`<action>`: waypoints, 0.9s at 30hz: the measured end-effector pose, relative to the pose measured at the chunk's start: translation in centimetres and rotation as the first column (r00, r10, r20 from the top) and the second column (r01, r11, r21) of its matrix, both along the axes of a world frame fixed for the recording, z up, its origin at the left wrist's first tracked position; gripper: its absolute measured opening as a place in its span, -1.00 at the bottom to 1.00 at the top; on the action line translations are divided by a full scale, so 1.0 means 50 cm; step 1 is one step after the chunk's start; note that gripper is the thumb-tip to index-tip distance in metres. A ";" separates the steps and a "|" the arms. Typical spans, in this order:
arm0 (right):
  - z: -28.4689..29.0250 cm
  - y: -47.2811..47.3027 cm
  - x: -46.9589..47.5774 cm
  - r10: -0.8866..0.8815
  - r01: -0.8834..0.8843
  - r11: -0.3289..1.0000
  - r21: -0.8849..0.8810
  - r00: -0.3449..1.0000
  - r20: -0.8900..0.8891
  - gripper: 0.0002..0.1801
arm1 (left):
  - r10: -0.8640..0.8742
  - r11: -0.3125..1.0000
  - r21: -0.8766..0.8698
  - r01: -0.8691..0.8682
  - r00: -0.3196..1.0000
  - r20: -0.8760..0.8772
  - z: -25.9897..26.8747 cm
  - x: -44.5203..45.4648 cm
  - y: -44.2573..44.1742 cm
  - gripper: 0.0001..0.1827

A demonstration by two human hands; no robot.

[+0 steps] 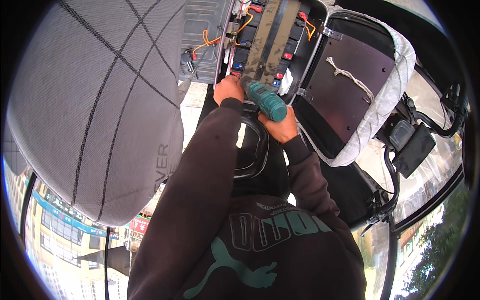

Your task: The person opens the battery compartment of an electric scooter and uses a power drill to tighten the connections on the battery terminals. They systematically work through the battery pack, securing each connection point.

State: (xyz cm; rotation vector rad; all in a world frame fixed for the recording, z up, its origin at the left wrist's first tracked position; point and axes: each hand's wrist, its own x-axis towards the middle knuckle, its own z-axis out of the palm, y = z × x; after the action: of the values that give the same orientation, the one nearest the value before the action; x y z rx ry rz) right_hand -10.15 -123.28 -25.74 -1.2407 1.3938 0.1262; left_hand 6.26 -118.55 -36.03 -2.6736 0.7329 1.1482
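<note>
My right hand [282, 125] is wrapped around the handle of a teal cordless drill [267, 100]. The drill's dark chuck points up and left, to the near end of a battery compartment. Beside the chuck, the curled fingers of my left hand [228, 91] pinch the end of a red cable [231, 62] at a red terminal; the fingertips partly hide the contact. Black batteries [240, 56] with red and blue terminals sit in two rows in the compartment. A brown strip with a dark middle band [267, 41] lies lengthwise over them.
A hinged seat lid [348, 84] stands open at right, with a rope [350, 77] on its underside. A grey padded seat [97, 105] fills the left. Orange wires [206, 41] run over the grey floor panel [204, 18]. Handlebars [392, 180] are at right.
</note>
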 end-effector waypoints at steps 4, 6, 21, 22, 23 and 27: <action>0.009 -0.020 0.014 0.162 -0.162 0.987 0.007 0.985 -0.057 -0.62 | -0.003 1.000 0.007 0.002 0.999 0.038 0.000 -0.001 -0.002 -0.80; 0.021 -0.027 0.026 0.223 -0.225 0.974 -0.013 0.969 -0.104 -0.62 | -0.024 1.000 0.010 0.023 0.997 0.075 0.001 -0.005 -0.002 -0.82; 0.040 -0.043 0.063 0.448 -0.458 0.889 0.005 0.867 -0.219 -0.59 | -0.102 0.994 -0.044 0.102 0.995 0.005 -0.010 0.008 0.017 -0.87; 0.038 -0.047 0.064 0.467 -0.483 0.875 -0.026 0.858 -0.216 -0.62 | -0.112 0.992 -0.050 0.113 0.994 0.013 -0.023 0.009 0.027 -0.87; 0.035 -0.050 0.062 0.485 -0.506 0.860 -0.058 0.848 -0.214 -0.64 | -0.122 0.991 -0.055 0.123 0.992 0.020 -0.034 0.012 0.038 -0.88; 0.016 -0.038 0.054 0.553 -0.590 0.801 -0.099 0.793 -0.257 -0.67 | -0.173 0.971 -0.172 0.167 0.985 -0.019 -0.030 0.021 0.049 -0.88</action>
State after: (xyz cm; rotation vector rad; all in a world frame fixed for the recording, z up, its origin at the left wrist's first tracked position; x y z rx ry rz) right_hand -7.47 -125.18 -24.95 -1.8221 1.1779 0.5900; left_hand 7.30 -116.12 -37.52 -2.6658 1.0888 1.1371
